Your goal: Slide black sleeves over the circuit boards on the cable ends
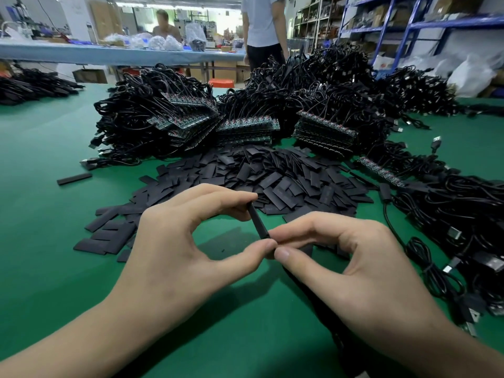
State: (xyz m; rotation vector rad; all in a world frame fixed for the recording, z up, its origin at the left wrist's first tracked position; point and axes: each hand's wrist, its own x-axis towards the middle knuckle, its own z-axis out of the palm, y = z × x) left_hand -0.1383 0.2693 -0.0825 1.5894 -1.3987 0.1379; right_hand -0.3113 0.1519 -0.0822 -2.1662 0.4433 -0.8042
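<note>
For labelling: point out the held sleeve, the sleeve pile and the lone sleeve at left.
Held sleeve (257, 222): head view, mid-length.
Sleeve pile (272, 181): head view, heap centre.
Lone sleeve (74, 178): head view, its middle.

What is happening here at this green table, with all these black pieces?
A person holds one black sleeve between both hands above the green table. The left hand pinches it between forefinger and thumb, and the right hand pinches its lower end. Whether a board is already inside cannot be seen. Behind the hands lie a heap of loose sleeves and stacks of circuit boards on black cables.
</note>
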